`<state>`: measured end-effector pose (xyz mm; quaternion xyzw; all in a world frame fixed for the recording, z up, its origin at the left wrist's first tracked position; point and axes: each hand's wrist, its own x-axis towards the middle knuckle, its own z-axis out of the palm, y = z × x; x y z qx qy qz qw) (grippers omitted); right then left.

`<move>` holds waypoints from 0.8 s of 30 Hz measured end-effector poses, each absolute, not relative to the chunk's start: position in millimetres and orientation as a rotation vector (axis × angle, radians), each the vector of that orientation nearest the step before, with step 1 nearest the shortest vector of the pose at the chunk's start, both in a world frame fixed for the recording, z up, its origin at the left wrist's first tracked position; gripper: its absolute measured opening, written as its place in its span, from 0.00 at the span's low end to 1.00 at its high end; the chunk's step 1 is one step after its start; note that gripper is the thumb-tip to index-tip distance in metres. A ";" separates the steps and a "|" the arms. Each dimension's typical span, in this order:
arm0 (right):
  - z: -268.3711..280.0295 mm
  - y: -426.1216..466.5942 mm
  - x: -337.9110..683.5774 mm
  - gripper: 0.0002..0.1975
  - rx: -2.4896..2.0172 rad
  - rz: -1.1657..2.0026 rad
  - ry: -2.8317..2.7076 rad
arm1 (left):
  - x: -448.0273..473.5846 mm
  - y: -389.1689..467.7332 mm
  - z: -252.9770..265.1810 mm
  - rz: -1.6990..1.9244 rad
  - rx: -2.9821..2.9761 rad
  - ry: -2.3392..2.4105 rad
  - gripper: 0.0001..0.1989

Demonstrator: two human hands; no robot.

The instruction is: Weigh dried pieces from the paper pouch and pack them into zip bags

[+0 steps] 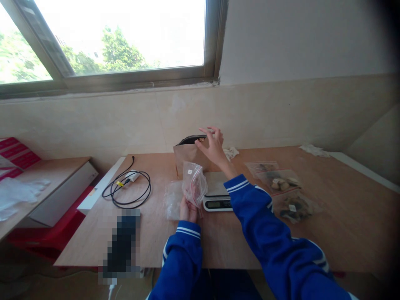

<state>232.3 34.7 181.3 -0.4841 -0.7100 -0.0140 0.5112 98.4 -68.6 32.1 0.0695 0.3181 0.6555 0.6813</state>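
My left hand point(188, 210) is closed on the lower part of a clear zip bag point(193, 183) with a red seal line and a small white label. Behind it stands an upright brown paper bag point(184, 156) whose dark mouth gapes at the top. My right hand point(214, 143) is raised at the right side of that mouth, with thumb and fingers apart and nothing visible between them. A kitchen scale point(215, 189) with a dark display lies below my right forearm, partly covered by it. More clear plastic bags point(173, 204) lie just left of my left hand.
Several zip bags with dried pieces point(286, 182) lie on the table point(237, 246) to the right. A coiled black cable point(148, 196) and a white adapter point(133, 176) are on the left, above a blurred-out dark object point(121, 246). Crumpled white tissue point(314, 151) lies at the back right.
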 end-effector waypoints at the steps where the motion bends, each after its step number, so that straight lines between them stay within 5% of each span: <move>1: 181.1 25.7 233.5 0.21 -1.134 -0.004 -1.694 | 98.3 -68.8 32.7 1.469 0.160 0.725 0.15; 8: 140.8 -44.3 247.4 0.17 -1.090 0.600 -1.739 | 101.4 -70.5 33.9 1.455 0.255 0.715 0.13; 14: 116.5 -47.0 272.1 0.20 -1.123 0.730 -1.320 | 104.1 -76.3 36.8 1.450 0.425 0.751 0.08; 24: 113.2 -83.5 278.7 0.27 -1.020 1.062 -0.939 | 98.6 -103.7 68.4 1.428 0.616 0.787 0.20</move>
